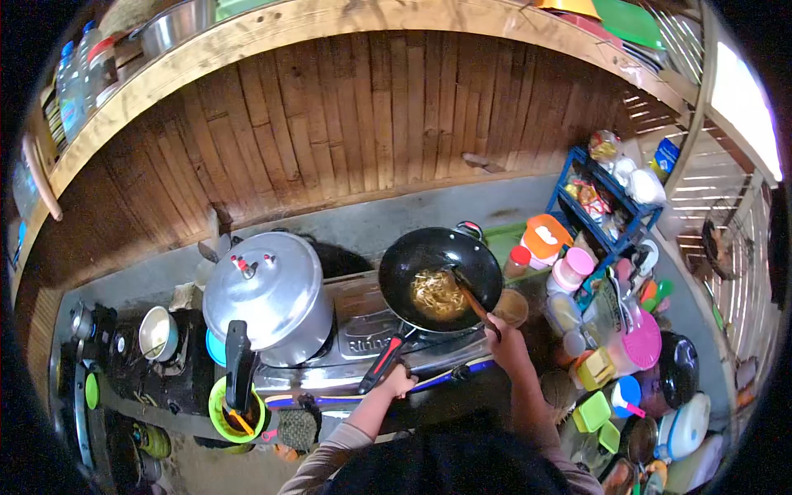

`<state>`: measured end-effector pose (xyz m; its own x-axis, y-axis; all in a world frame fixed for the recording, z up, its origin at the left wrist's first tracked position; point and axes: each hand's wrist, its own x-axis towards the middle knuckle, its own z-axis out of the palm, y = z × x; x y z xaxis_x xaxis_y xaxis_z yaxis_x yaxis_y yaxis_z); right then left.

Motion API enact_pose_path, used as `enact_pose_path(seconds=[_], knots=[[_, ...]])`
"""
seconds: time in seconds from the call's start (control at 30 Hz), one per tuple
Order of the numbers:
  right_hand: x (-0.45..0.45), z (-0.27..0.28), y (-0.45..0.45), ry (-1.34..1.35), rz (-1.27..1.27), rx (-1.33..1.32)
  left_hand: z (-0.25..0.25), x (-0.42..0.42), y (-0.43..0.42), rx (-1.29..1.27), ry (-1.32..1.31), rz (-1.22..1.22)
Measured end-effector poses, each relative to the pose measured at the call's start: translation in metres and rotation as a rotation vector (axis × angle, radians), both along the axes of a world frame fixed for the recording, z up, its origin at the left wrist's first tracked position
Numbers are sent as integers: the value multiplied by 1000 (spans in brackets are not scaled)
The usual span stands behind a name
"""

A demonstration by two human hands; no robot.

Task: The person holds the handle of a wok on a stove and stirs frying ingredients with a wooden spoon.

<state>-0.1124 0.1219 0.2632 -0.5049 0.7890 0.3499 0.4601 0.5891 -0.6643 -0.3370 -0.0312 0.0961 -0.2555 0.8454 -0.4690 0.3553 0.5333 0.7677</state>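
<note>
Stringy food point(437, 294) lies at the bottom of our wok point(403, 266). Our right hand point(506, 337) is clamped around a brown utensil point(476, 303) reaching into it; our left hand point(399, 383) is beside the wok's handle, its grip unclear to us. Left of the wok, our pressure cooker point(285, 309) stands on the stove point(355, 318).

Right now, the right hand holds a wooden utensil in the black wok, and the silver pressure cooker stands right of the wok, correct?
No: the head view shows the silver pressure cooker left of the black wok. The right hand does hold the wooden utensil.
</note>
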Motion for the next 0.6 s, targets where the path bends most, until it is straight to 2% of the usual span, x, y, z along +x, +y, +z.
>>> enact_pose_path(seconds=[0.03,0.07,0.2,0.23,0.3,0.43,0.53,0.6], knots=[[6,8,-7,-22,-13,-45,-3,0,0,0,-7,26],[13,20,-13,-51,-41,-227,-6,-1,1,-15,-5,11],[47,42,-24,-124,-81,-253,18,1,-1,-57,76,-31],[57,46,-24,-142,-49,-253,40,5,-2,-118,88,-38],[73,55,-26,-162,-26,-253,31,3,-1,-95,105,-43],[95,87,-33,-218,19,-274,70,12,-4,-89,107,-46],[110,125,-36,-258,43,-245,68,14,-4,-79,136,-26],[121,139,-36,-287,54,-187,30,7,-4,-67,158,-7]])
